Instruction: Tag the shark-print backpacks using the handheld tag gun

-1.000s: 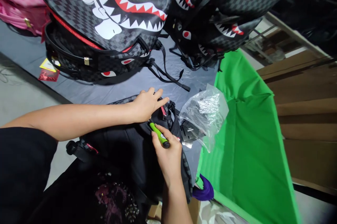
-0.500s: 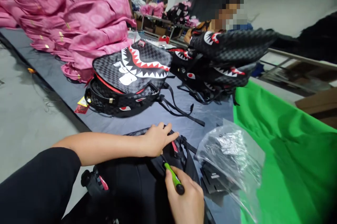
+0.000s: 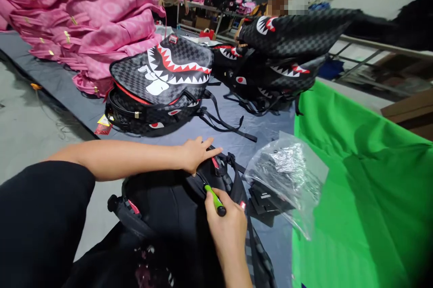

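My left hand (image 3: 196,153) lies palm down with fingers stretched out on the top of a black backpack (image 3: 169,202) in front of me. My right hand (image 3: 227,229) is closed round a small green-handled tool (image 3: 215,199), whose tip touches the backpack just below my left hand. A red tab shows on the bag beside my left fingers.
A clear plastic bag (image 3: 287,175) with dark parts lies right of the backpack. Checkered shark-mouth backpacks (image 3: 162,85) are stacked on the grey table (image 3: 67,89), pink bags (image 3: 88,22) behind. Green cloth (image 3: 355,180) covers the right. A person sits behind the far backpacks.
The camera tilted up from the table, then dipped slightly. My hands stay on the backpack; the right hand with the tool sits a little higher in view.
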`<state>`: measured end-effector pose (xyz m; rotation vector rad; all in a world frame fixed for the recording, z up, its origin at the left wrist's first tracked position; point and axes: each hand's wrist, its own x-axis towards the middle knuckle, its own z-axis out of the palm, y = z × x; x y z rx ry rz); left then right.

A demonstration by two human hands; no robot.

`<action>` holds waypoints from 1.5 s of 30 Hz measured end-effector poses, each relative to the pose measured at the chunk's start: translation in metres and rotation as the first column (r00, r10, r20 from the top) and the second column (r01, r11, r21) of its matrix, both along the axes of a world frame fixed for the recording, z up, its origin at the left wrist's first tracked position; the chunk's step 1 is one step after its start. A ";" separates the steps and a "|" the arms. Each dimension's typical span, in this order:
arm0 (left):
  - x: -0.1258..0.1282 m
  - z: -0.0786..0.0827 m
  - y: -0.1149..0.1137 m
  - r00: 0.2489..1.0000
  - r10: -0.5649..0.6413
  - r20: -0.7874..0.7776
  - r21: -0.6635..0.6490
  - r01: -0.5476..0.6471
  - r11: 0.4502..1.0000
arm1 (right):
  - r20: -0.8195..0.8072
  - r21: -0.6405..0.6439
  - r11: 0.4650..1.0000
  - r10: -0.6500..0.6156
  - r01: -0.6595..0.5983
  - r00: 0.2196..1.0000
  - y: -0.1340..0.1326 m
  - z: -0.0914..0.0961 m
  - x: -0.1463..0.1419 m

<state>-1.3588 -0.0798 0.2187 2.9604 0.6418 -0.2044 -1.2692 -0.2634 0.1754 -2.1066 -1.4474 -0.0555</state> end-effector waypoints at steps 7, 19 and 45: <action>-0.018 0.013 -0.005 0.980 0.151 -0.126 0.030 -0.149 0.988 | -0.078 -0.001 1.000 -0.018 0.018 0.997 -0.004 0.003 -0.007; -0.025 -0.011 0.009 0.995 0.103 0.001 -0.027 -0.103 0.994 | -0.185 -0.010 1.000 -0.015 0.014 0.983 0.000 -0.001 0.002; -0.025 -0.014 0.044 0.989 0.092 -0.117 -0.361 -0.128 0.924 | -0.355 0.022 0.995 0.100 -0.098 0.929 0.061 -0.013 -0.023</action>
